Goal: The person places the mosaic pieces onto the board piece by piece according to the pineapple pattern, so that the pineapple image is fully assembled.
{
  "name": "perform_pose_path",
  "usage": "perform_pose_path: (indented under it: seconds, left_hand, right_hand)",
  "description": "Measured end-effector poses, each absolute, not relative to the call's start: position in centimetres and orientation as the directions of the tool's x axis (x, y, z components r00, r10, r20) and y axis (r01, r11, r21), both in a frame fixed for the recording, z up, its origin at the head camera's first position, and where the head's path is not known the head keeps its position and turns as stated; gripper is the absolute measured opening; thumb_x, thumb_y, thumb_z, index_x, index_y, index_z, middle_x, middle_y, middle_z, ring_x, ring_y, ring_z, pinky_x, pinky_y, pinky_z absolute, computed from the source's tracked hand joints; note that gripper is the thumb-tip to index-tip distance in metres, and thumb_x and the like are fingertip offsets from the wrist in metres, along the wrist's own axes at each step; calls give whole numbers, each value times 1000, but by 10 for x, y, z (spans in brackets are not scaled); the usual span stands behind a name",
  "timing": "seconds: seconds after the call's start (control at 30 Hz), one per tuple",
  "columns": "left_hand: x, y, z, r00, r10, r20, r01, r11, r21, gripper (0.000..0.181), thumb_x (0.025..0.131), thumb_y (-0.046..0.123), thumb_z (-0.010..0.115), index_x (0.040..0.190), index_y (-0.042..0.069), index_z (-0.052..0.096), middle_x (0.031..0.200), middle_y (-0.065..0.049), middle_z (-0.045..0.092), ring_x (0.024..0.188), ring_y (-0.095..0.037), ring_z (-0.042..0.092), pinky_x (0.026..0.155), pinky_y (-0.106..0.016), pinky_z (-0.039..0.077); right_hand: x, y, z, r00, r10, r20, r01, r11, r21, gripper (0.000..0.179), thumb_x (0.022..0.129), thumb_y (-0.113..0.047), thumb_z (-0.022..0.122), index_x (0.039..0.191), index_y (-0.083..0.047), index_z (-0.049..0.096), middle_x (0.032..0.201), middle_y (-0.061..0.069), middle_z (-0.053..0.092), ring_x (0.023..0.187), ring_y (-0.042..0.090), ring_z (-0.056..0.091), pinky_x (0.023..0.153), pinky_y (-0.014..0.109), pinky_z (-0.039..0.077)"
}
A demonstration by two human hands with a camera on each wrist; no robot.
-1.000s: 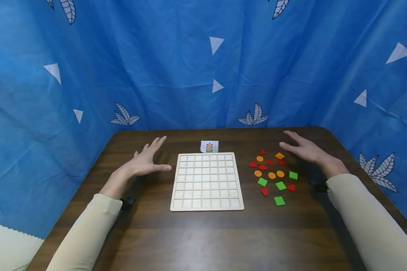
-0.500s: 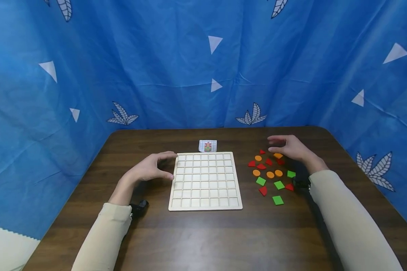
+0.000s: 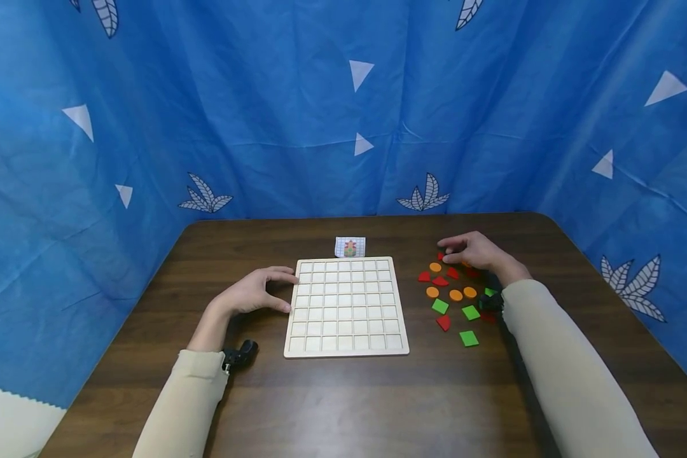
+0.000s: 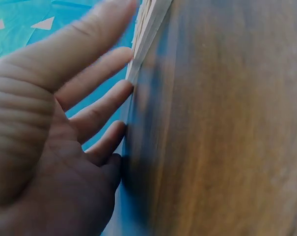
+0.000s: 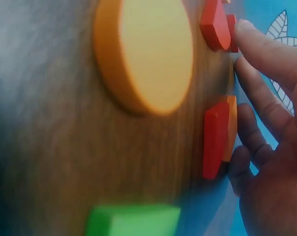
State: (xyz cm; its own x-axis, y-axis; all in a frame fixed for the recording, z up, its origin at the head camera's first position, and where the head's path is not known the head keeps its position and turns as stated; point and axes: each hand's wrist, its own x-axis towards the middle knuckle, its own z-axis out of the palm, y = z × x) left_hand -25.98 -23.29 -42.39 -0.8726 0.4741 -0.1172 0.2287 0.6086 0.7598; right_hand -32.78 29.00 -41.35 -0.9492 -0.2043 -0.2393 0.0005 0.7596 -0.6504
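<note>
My left hand [image 3: 253,292] rests at the left edge of a pale wooden grid board [image 3: 346,307], its thumb and fingers spread apart and relaxed. In the left wrist view, fingertips of the left hand [image 4: 74,118] are right at the board's side edge [image 4: 149,37]. Over the far end of the scattered pieces is my right hand [image 3: 474,250], thumb and forefinger apart on either side of a small red piece [image 3: 440,256]. The right wrist view has the thumb of the right hand [image 5: 276,108] right by a red piece [image 5: 231,34].
Orange discs [image 3: 455,295], green four-sided pieces [image 3: 469,338] and red wedge-like pieces [image 3: 443,323] lie loose right of the board on the dark wooden table [image 3: 343,407]. Behind the board is a small picture card [image 3: 350,247]. A blue cloth [image 3: 298,108] hangs beyond the table.
My left hand has come in to the board's left edge, its fingers less spread. My right hand has moved left and down over the pieces, to the far red one.
</note>
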Motion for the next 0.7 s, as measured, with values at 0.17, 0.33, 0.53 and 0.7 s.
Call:
perform_pose_path:
  seconds: [0.17, 0.33, 0.53, 0.7]
  left_hand:
    - [-261, -236, -428, -869, 484, -106, 248, 611, 752, 62, 79, 23, 91, 135, 13, 68, 160, -14, 44, 151, -40, 33, 121, -61, 31]
    - [-262, -233, -428, -862, 500, -80, 283, 606, 743, 62, 77, 22, 92, 134, 13, 69, 159, -13, 46, 152, -38, 34, 123, -60, 29]
    - [-261, -230, -429, -871, 486, -69, 278, 605, 746, 59, 76, 22, 93, 130, 15, 70, 159, -10, 47, 153, -36, 34, 124, -59, 26]
    - [-259, -230, -431, -878, 473, -77, 262, 609, 749, 59, 76, 22, 93, 130, 15, 70, 161, -10, 46, 153, -36, 34, 123, -60, 29]
  right_hand:
    - [-330, 286, -414, -942, -221, -254, -17, 784, -621, 41, 101, -21, 67, 141, -11, 64, 140, 23, 59, 121, 39, 50, 103, 55, 45]
    - [-331, 286, -413, -939, -227, -259, -26, 797, -603, 37, 101, -20, 67, 137, -11, 67, 146, 24, 57, 129, 42, 48, 114, 63, 38]
    - [-331, 285, -414, -941, -229, -249, -47, 818, -574, 34, 102, -21, 65, 135, -11, 68, 140, 22, 59, 125, 41, 48, 113, 66, 36]
    - [-329, 280, -412, -937, -252, -242, -86, 838, -538, 34, 103, -23, 64, 134, -9, 67, 136, 22, 60, 122, 41, 50, 113, 66, 37]
